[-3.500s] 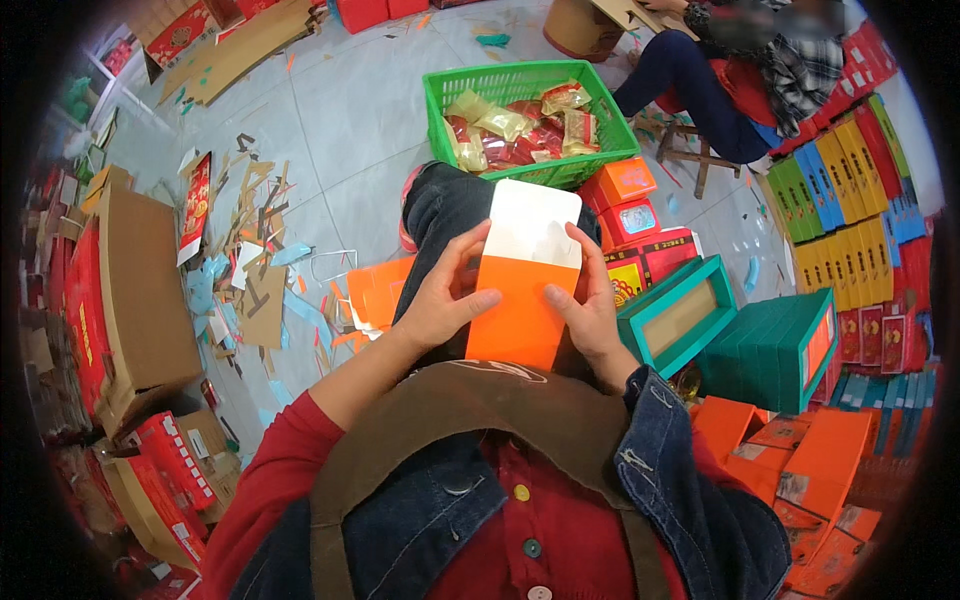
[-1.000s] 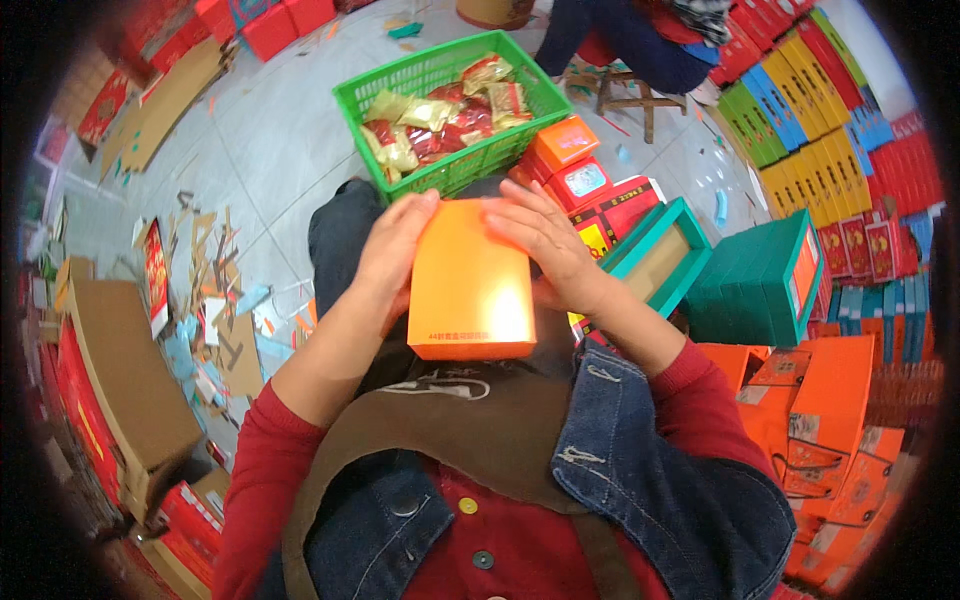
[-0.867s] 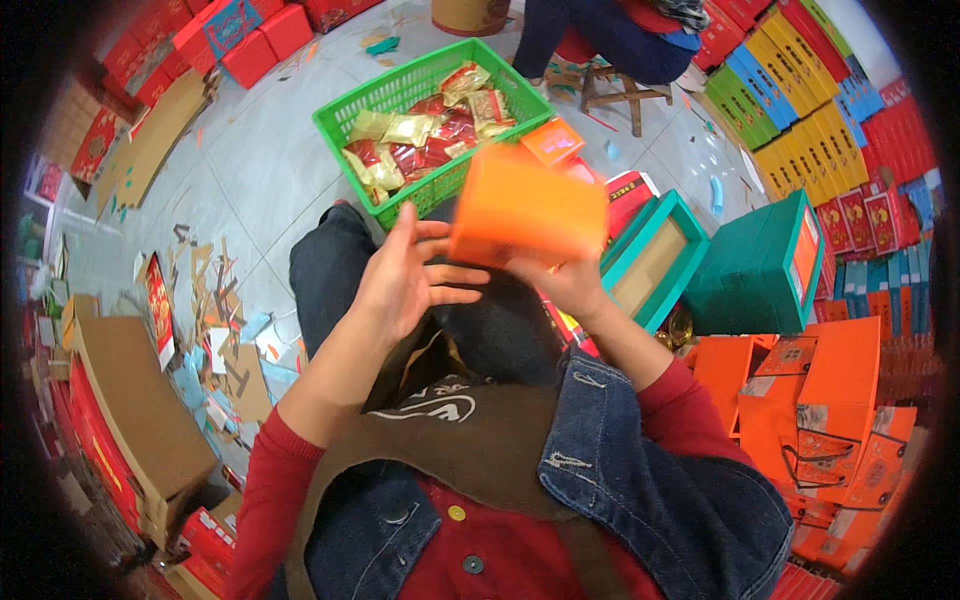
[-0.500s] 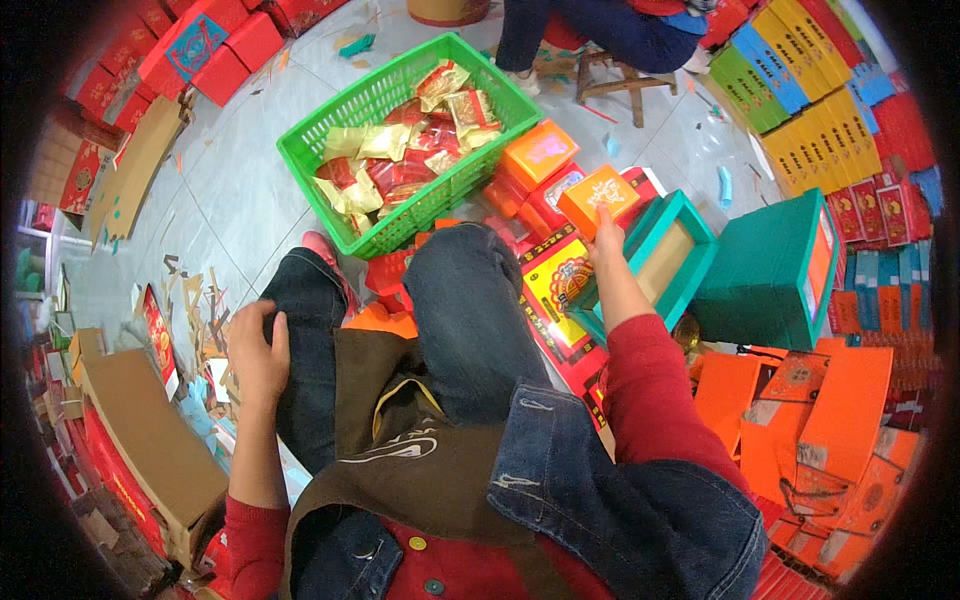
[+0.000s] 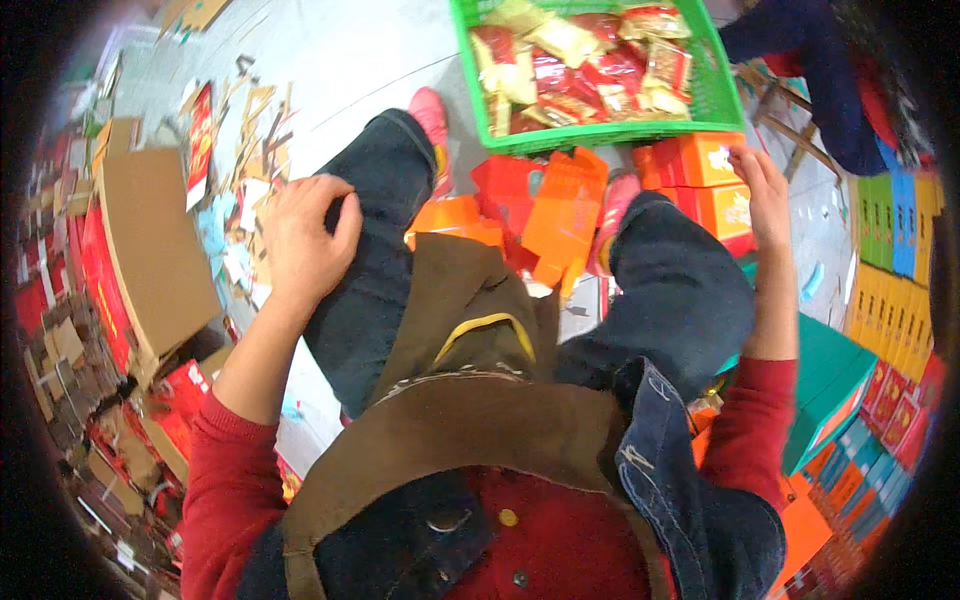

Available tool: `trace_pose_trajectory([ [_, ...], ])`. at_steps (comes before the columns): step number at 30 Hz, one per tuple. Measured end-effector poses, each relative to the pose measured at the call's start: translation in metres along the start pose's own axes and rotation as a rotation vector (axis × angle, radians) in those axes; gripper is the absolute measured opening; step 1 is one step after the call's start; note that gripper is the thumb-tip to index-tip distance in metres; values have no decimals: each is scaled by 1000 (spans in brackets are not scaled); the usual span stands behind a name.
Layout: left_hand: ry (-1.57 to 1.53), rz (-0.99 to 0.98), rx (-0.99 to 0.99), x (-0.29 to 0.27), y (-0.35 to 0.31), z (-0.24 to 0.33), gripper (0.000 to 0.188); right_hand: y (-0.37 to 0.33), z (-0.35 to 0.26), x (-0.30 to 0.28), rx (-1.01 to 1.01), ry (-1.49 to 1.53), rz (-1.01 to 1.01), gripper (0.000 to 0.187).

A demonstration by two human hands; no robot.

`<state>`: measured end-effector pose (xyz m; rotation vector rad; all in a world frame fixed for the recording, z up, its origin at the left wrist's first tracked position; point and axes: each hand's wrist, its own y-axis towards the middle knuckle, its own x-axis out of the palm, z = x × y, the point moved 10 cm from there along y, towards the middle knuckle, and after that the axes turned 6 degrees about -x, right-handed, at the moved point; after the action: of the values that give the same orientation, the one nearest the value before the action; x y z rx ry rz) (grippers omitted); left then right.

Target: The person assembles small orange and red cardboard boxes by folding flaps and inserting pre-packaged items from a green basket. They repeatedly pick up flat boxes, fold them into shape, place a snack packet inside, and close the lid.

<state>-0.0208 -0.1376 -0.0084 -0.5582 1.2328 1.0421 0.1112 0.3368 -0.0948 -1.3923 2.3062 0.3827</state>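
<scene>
Above my left thigh hangs my left hand, its fingers loosely bent and the thumb apart, with nothing in it. My right hand reaches forward on the right, fingers extended at the edge of an orange box with a white print. Whether the fingertips touch it I cannot tell. A second orange box lies against the near side of the first. Between my feet are an unfolded orange carton and another orange carton piece. Beyond them stands a green plastic basket full of gold and red packets.
A teal box stands right of my right forearm. Stacked yellow, green and blue boxes line the right side. A large brown carton stands at left, near cardboard scraps. A person sits at the upper right.
My view has swung to the left and lower. My right hand has moved from the nearer orange box towards the edge of the box beside it. My left hand still holds nothing.
</scene>
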Motion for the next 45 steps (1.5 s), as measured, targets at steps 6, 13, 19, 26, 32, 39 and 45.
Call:
trace_pose_trajectory([
  [6, -151, 23, -26, -1, 5, -27, 7, -51, -67, 277, -341, -280, -1168, 24],
  [13, -194, -7, -61, -2, 8, -44, 10, -114, 75, 482, -141, -485, -790, 42],
  [19, -223, -46, -78, 0, 10, -62, 14, -105, 101, 479, 68, -589, -656, 48],
  [26, -260, -16, -55, -3, 14, -62, 15, -102, 82, 484, -58, -765, -794, 37],
  [32, -262, -18, -50, -3, 11, -59, 13, -103, 44, 469, -225, -706, -707, 27],
  [39, -282, -31, -116, -5, 0, -58, 8, -118, 81, 309, 91, -714, 86, 63],
  [45, -321, 82, -60, -10, 1, -48, 6, -142, 222, 310, 783, -538, -408, 81],
])
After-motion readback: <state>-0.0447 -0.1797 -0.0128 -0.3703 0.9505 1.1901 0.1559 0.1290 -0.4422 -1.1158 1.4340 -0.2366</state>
